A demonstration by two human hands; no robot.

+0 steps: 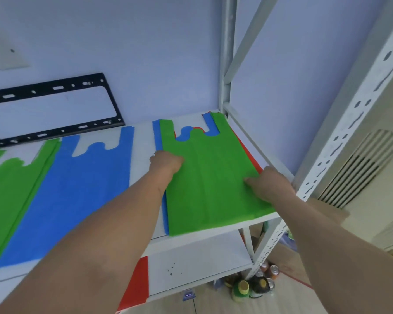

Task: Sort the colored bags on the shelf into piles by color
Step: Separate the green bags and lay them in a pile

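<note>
A green bag [209,177] lies on top of a mixed stack at the right end of the white shelf [143,141]. Blue [157,137] and red [251,157] bag edges stick out under it. My left hand [167,163] grips the green bag's left edge with curled fingers. My right hand [270,185] pinches its right edge. To the left a blue bag [77,196] lies flat on the shelf. Beyond that, at the far left, lies a green pile [9,198].
A red bag [137,284] hangs over the lower shelf. White slotted shelf posts [327,155] rise close to my right hand. Cans and bottles [254,284] stand on the floor below. A black metal bracket [55,109] leans on the wall behind the shelf.
</note>
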